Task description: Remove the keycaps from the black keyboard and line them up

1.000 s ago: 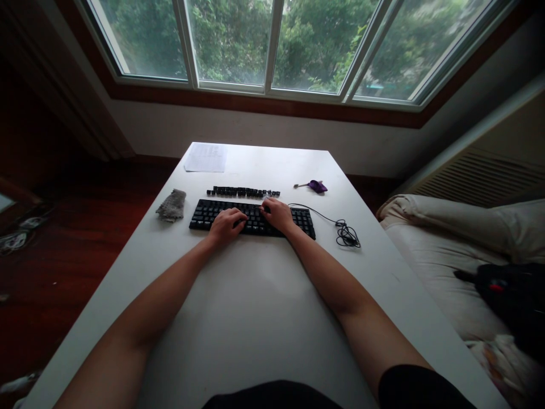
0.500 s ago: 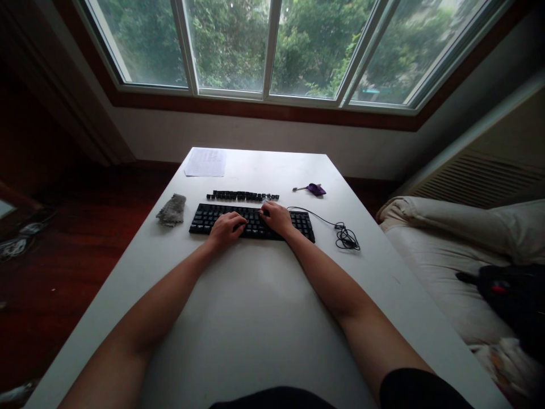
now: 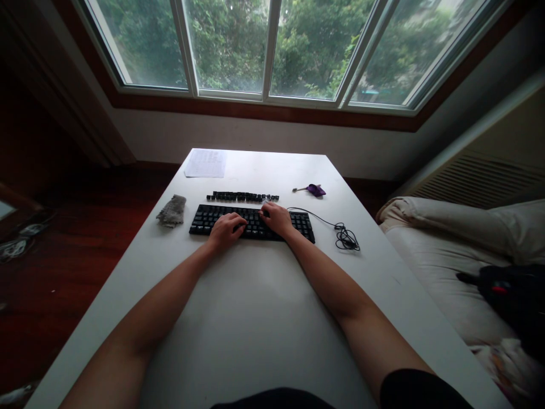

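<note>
A black keyboard lies across the middle of the white table. My left hand rests on its middle keys with the fingers curled, pressing down on it. My right hand sits on the keys further right, its fingertips pinched together at the keyboard's back edge; what they pinch is too small to name. Just behind the keyboard, a row of loose black keycaps lies in a line.
A grey cloth lies left of the keyboard, and a sheet of paper lies at the far left corner. A small purple tool and the coiled keyboard cable are to the right. A bed stands beside the table's right edge.
The view has tipped slightly, so everything sits a little lower in the picture. Both hands stay on the keyboard in nearly the same places.
</note>
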`<state>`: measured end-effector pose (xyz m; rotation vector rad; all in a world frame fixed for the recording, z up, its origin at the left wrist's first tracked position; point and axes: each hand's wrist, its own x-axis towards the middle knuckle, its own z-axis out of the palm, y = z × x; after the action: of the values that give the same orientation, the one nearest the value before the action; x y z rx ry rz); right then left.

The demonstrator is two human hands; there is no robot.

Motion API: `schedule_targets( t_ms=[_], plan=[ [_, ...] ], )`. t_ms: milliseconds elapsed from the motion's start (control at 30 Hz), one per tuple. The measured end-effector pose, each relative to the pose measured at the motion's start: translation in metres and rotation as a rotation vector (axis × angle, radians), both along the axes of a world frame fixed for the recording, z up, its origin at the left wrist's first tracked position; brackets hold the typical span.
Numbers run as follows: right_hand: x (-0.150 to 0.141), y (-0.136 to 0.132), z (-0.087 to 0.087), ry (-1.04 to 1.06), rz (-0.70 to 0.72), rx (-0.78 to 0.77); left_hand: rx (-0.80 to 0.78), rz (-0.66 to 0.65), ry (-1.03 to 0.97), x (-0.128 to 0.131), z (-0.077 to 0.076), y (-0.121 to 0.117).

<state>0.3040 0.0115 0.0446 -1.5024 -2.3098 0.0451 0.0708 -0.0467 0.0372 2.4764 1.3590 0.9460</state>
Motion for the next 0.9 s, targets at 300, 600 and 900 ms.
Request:
schedule_targets(
  t_ms=[300, 600, 900],
  plan=[
    [0.0006, 0.0005, -0.0012, 0.012, 0.004, 0.026, 0.003, -0.002, 0.004, 0.0001, 0.0002, -0.0003],
    [-0.0006, -0.0007, 0.001, 0.012, 0.001, -0.004, 0.008, 0.004, 0.015, -0.0002, -0.0012, 0.0006],
    [0.0006, 0.0006, -0.0008, 0.013, 0.01, 0.025, 0.007, 0.004, 0.021, 0.0, 0.0003, -0.0002]
  ],
)
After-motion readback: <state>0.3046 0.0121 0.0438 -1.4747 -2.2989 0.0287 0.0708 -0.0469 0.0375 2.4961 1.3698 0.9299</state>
